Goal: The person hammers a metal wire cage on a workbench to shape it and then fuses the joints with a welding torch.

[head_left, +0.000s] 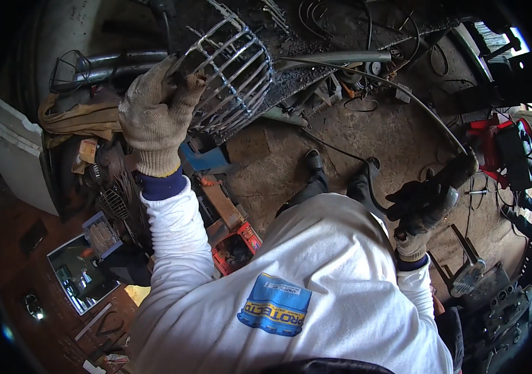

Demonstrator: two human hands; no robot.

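Note:
A rounded cage of welded metal bars (pixel 241 68) sits on the dark workbench (pixel 306 75) at the upper middle. My left hand (pixel 160 112), in a dirty beige knit glove, has its fingers and thumb bent around the cage's left edge. At the right, my right hand (pixel 420 215) wears a beige glove with dark parts on it. It is closed around a dark handled tool (pixel 462 171) that looks like a welding electrode holder. From the tool's tip a long thin rod (pixel 425 112) reaches up and left toward the bench. The finger detail there is dark.
Bright metal tubes (pixel 122 65) and a brown cloth (pixel 79 118) lie left of the cage. A red crate (pixel 236 249) stands beside my left arm. A dark cable (pixel 340 151) runs across the floor near my feet. Red and black equipment (pixel 496 146) stands at the right.

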